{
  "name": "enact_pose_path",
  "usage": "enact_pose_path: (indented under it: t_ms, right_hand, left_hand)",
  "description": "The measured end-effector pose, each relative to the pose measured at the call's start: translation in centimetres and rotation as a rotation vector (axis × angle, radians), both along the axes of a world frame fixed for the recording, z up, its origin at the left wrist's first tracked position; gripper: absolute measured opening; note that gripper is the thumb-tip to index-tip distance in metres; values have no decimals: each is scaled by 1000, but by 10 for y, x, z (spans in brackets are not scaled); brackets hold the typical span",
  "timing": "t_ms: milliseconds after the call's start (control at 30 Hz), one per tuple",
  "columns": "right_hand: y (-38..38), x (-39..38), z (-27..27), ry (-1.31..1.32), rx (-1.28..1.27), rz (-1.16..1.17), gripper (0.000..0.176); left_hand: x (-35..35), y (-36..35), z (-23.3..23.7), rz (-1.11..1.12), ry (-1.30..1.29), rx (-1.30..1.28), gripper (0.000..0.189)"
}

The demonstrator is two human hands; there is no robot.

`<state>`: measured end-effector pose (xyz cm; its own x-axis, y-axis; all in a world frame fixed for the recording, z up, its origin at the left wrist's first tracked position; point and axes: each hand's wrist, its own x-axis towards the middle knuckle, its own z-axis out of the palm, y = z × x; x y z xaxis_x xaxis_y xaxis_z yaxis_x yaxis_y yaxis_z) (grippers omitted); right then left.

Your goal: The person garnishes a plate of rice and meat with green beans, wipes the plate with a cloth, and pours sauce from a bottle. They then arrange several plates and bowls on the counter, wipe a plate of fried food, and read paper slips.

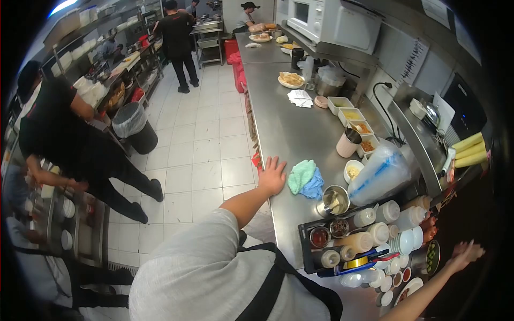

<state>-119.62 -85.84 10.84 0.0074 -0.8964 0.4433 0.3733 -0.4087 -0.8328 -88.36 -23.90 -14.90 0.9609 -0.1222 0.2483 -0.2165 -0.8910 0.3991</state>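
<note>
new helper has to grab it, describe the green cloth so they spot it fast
On the long steel counter, find the person's left hand, pressed flat near the aisle edge. The green cloth lies crumpled just beside it, touching a blue cloth; its pale mint colour sets it apart.

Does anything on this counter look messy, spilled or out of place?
Nothing looks clearly spilled or broken. The green cloth and blue cloth lie crumpled together near the left hand, a bit untidy near an open food bowl.

Single head-worn view, tilted forward and down, wide kitchen scene.
</note>
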Motion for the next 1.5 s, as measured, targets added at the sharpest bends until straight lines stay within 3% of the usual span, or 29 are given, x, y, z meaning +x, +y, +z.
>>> enact_pose_path:
  t_ms: [33,67,133,200,233,300,400,500,533,600,667,767,833,867,900,967,1067,1167,1500]
  right_hand:
    - [7,-12,-7,49,28,-36,36]
    - [-3,-30,-10,470,29,-170,42]
    - [-14,-67,-26,792,-37,-178,49]
    - [6,-88,-48,587,-157,83,54]
    - [61,-95,-31,399,106,438,62]
    - [109,-107,-22,103,250,627,62]
    - [37,-151,-71,930,-337,-181,65]
    - [121,-142,-46,410,145,390,60]
    - [106,-156,-57,440,106,411,64]
    - [71,-164,-83,780,-131,77,66]
    - [130,-152,-74,798,-133,-49,70]
    - [130,-165,-120,501,276,321,34]
    - [189,-137,-92,609,469,557,19]
    - [178,-149,-111,711,402,414,24]
    - [220,-132,-87,781,399,115,36]
    - [179,-167,-111,1089,245,65,68]
    - [143,-185,-120,1287,268,134,55]
    - [139,-157,-120,1564,-69,-95,41]
    - [98,-91,-149,1658,-49,-152,48]
  left_hand:
    - [0,0,1,-2,11,-5,46]
    - [0,0,0,6,5,7,46]
    - [-1,1,2,8,35,-20,46]
    - [1,2,2,4,49,-34,47]
    - [2,3,3,0,49,-41,47]
    - [2,4,2,-14,54,-48,47]
    - [2,3,4,-12,60,-46,47]
    - [3,4,3,-15,69,-30,48]
    - [3,6,2,-14,63,-31,48]
    - [7,5,-3,-40,64,-31,48]
    - [21,4,-31,-35,-98,0,47]
    - [32,8,-45,-125,-244,47,44]
    - [36,10,-49,-153,-258,104,45]
    - [31,10,-41,-171,-234,58,46]
    - [26,8,-34,-139,-164,43,46]
    - [29,7,-41,-161,-180,2,45]
    - [20,2,-29,-104,-127,22,45]
    - [20,2,-30,-105,-123,34,45]
    - [20,2,-27,-95,-63,22,45]
